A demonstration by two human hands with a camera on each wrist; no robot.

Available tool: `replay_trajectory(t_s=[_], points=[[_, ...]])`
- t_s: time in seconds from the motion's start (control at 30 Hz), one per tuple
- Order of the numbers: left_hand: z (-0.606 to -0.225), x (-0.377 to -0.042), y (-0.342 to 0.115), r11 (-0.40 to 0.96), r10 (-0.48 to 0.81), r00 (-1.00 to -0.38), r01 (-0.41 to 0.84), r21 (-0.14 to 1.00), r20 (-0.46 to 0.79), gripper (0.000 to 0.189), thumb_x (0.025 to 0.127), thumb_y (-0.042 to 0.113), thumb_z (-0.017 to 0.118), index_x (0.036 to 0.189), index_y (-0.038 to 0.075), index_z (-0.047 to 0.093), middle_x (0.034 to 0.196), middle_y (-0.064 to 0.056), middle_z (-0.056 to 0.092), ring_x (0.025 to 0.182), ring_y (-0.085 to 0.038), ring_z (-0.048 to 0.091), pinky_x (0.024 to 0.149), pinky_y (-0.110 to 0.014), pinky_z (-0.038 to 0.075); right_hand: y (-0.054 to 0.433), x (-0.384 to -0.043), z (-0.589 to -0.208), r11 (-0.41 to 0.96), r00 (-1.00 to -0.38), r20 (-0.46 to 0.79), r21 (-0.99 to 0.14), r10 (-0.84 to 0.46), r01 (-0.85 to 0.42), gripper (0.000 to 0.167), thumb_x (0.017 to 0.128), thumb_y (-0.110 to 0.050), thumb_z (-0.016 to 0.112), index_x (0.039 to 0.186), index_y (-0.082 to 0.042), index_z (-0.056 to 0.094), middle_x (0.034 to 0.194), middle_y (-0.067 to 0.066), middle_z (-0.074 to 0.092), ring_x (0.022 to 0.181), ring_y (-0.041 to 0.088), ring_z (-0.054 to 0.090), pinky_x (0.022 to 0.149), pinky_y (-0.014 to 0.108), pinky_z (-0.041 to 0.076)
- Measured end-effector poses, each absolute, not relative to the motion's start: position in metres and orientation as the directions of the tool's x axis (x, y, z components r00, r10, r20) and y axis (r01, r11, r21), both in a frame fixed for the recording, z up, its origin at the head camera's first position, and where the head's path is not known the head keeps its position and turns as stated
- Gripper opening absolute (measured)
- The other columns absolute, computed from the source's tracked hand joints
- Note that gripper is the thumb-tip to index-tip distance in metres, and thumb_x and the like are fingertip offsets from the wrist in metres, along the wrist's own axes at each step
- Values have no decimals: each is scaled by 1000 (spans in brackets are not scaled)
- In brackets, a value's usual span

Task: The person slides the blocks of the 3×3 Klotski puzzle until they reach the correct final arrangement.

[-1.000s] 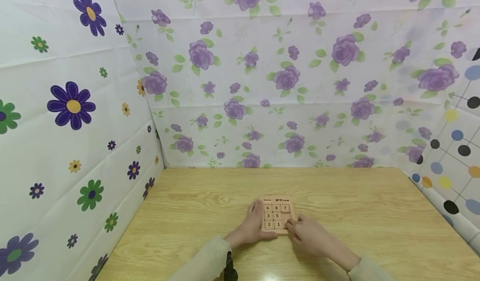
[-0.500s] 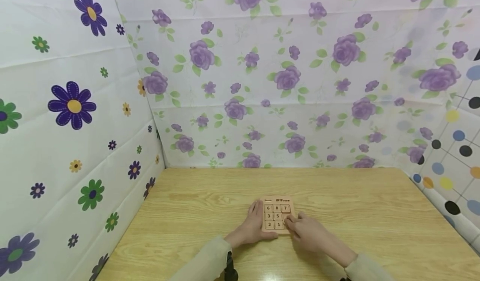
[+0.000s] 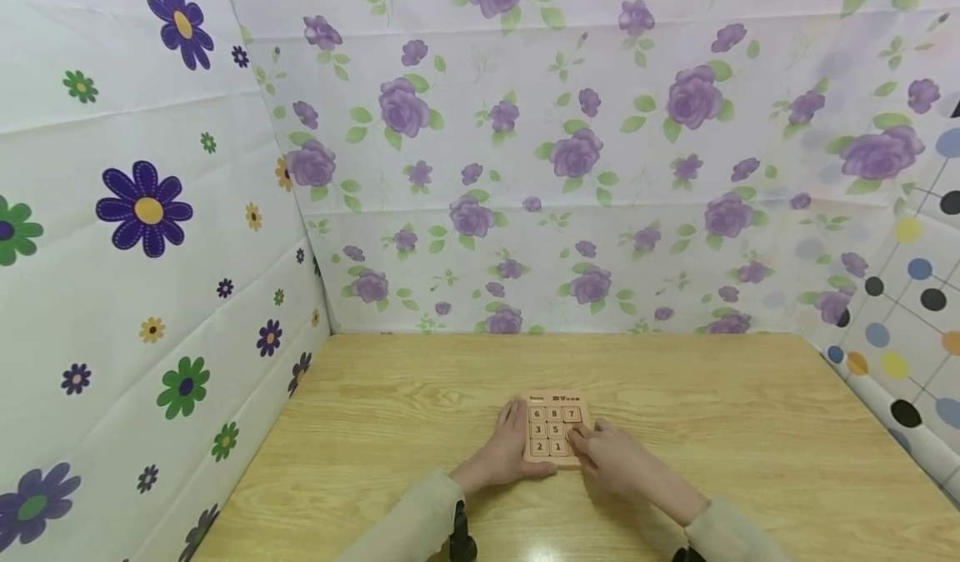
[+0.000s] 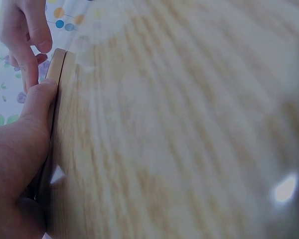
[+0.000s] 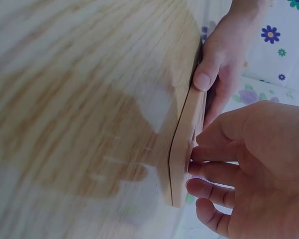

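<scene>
A pale wooden number slide puzzle (image 3: 555, 430) lies flat on the table. Its readable tiles show 6, 8, 7 in the top row, 3 and 5 in the middle, 2 and 1 at the bottom. My left hand (image 3: 504, 449) holds the board, fingers along its left side and thumb against the near edge. From the right, my right hand (image 3: 617, 460) touches the right column with bent fingertips, which cover the spots below the 7. In the right wrist view these fingertips (image 5: 195, 167) meet the board's face; the tile under them is hidden.
The light wood-grain table (image 3: 420, 378) extends around the board. Behind it hangs a cloth (image 3: 525, 253) with purple roses, with a flowered cloth (image 3: 150, 295) at the left and a dotted one (image 3: 892, 328) at the right. A black strap (image 3: 460, 533) is on my left wrist.
My right fingertips have slid slightly away from me along the right column, covering the gap that showed below the 7. The left hand and the board stay in place.
</scene>
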State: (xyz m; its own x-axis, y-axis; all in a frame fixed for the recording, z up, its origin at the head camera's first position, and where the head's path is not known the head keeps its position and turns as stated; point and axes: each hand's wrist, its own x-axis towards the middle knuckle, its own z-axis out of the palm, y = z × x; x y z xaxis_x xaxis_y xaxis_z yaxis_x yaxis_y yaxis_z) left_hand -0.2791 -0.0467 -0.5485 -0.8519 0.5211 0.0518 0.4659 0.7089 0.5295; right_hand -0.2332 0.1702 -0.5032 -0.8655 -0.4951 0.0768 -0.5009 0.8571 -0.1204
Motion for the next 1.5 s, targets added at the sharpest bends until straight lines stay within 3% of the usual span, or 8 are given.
replay_trajectory(t_s=[0.27,0.6,0.9,1.13,1.5], points=[[-550,-280,-48,703,523,-850,472,532,63,126,74,59,74,151,-10,2,159,-29,6,149,-39,4,121,-48,19,170,-236,-503,860,-871,60,-138,-488,-492,42,94,-22,59,133,-7,58,137,12,58,93,17,52,70,32,50],[-550,-281,-46,713,517,-854,463,526,51,127,74,59,75,151,-10,2,159,-29,5,150,-38,3,121,-47,18,170,-235,-500,859,-875,66,-166,-480,-484,41,95,-22,59,132,-5,59,136,15,58,109,30,57,90,47,54],[-548,-279,-46,710,517,-854,463,530,53,127,74,57,76,150,-11,1,158,-30,5,149,-40,2,121,-48,17,168,-230,-495,832,-835,109,-88,-539,-548,39,94,-23,60,129,-6,61,131,13,62,95,22,57,76,36,56],[-548,-278,-46,712,513,-857,458,531,50,127,73,58,75,151,-10,2,159,-29,5,149,-39,3,121,-49,19,162,-221,-489,803,-815,7,-168,-579,-572,42,93,-18,59,133,-5,58,137,14,58,120,38,55,101,51,49],[-549,-280,-47,703,534,-842,492,513,75,124,76,56,75,150,-11,2,158,-30,7,149,-40,6,121,-48,21,156,-218,-490,769,-780,7,-159,-626,-619,40,92,-15,58,131,-7,60,135,13,59,122,36,54,102,51,48]])
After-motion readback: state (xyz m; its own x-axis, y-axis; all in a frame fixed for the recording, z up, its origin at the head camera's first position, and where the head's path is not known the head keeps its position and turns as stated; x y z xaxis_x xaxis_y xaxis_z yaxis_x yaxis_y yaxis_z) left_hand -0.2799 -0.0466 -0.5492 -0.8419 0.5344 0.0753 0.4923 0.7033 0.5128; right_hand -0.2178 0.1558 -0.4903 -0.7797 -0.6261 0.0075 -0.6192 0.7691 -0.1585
